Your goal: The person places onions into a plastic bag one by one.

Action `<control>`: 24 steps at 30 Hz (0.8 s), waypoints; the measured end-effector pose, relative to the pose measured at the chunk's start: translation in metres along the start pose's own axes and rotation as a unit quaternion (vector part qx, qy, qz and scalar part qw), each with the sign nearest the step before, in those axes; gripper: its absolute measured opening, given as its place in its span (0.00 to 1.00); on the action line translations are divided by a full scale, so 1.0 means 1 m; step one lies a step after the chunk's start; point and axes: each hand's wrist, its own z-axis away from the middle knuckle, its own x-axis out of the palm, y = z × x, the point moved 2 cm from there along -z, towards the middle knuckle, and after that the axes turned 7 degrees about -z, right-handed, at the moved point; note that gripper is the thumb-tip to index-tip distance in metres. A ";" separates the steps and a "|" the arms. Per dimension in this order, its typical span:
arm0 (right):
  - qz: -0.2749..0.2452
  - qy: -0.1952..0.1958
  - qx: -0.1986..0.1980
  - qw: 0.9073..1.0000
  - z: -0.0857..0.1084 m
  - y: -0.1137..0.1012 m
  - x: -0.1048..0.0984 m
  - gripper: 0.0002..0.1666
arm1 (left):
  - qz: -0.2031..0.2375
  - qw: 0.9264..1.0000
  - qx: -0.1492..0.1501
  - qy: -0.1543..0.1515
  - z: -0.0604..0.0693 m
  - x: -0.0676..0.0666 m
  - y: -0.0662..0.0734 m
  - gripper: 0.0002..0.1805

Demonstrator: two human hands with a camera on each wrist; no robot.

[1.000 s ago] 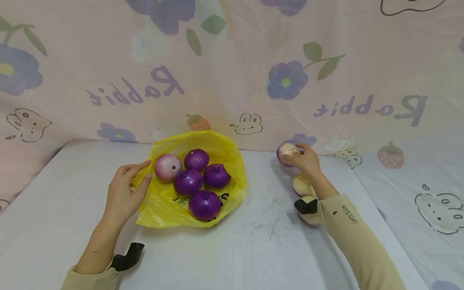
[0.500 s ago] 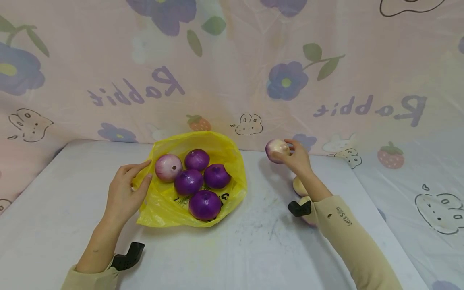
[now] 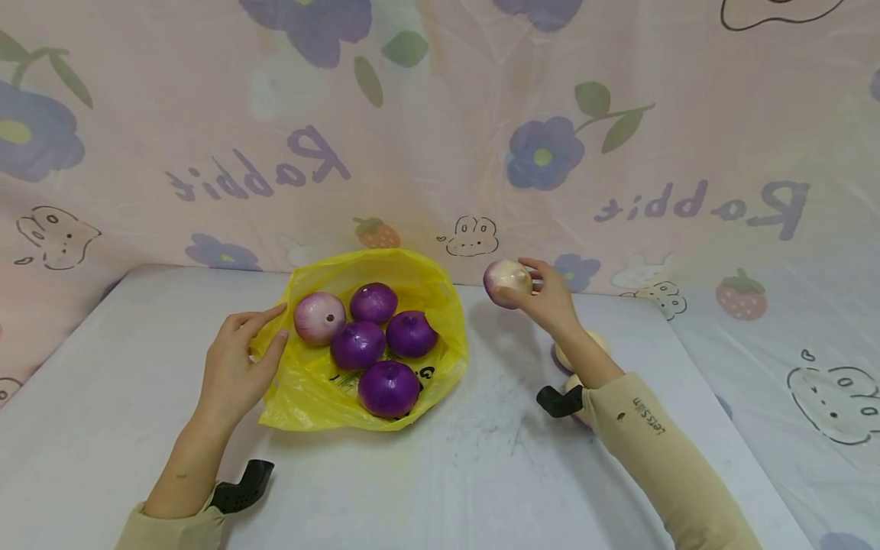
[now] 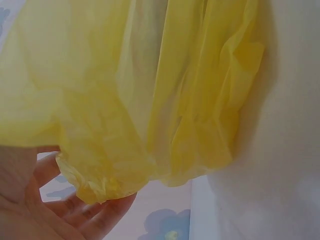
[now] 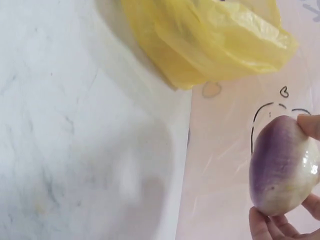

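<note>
My right hand grips a white-and-purple onion between thumb and fingers, raised over the back of the table. The right wrist view shows that onion close up, purple on one side and pale on the other. At the left, my left hand holds the rim of a yellow plastic bag. In the left wrist view the bag covers part of the fingers. Inside the open bag lie a pinkish onion and several dark purple onions.
Two pale onions sit on the white table under my right forearm, partly hidden by it. A patterned cloth hangs behind the table's back edge.
My right hand has carried the white-and-purple onion leftward and slightly up, away from the two pale onions toward the bag. My left hand and the bag have stayed in place.
</note>
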 end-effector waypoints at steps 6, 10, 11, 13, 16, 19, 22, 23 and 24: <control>-0.024 -0.007 -0.009 1.000 0.005 -0.012 0.008 0.42 | -0.001 1.000 -0.003 -0.002 0.000 -0.001 0.001 0.20; -0.033 -0.017 -0.025 0.999 0.009 -0.020 0.014 0.42 | 0.001 1.000 -0.003 -0.004 0.000 0.000 0.000 0.20; -0.034 -0.019 -0.028 0.999 0.010 -0.022 0.015 0.41 | 0.001 1.000 -0.004 -0.004 0.000 -0.001 0.000 0.20; -0.043 -0.024 -0.032 0.998 0.011 -0.026 0.017 0.41 | 0.001 1.000 -0.003 -0.003 0.000 -0.001 0.000 0.20; -0.056 -0.030 -0.039 0.997 0.013 -0.032 0.020 0.40 | 0.001 1.000 -0.004 -0.002 0.000 0.000 -0.001 0.20; -0.065 -0.035 -0.053 0.996 0.015 -0.037 0.023 0.39 | 0.001 1.000 -0.005 -0.003 0.000 0.000 -0.001 0.20; -0.075 -0.038 -0.076 0.993 0.017 -0.042 0.027 0.38 | 0.001 1.000 -0.006 -0.003 0.000 0.001 -0.002 0.21; -0.081 -0.039 -0.085 0.992 0.018 -0.043 0.029 0.38 | 0.000 1.000 -0.006 -0.003 0.000 0.001 -0.001 0.21; -0.089 -0.040 -0.092 0.991 0.019 -0.045 0.031 0.37 | 0.001 1.000 -0.006 -0.003 0.000 0.001 -0.001 0.21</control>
